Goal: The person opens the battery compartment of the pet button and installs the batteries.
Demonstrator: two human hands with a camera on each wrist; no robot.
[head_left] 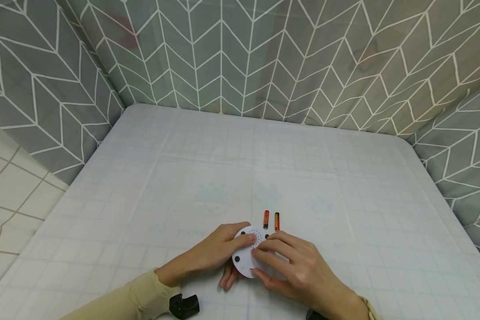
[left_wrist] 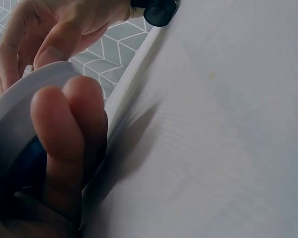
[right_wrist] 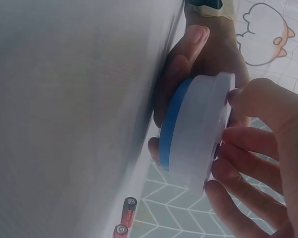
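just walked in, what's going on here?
A person's left hand grips a round white device, its face with small holes and dark round feet turned up. The right hand has its fingertips at that face. Two red-and-black batteries lie out on the white-covered table, just beyond the device.

Your right fingers cover part of the round white device, which the left wrist view crops. The two batteries are too small to read; the right wrist view crops one.
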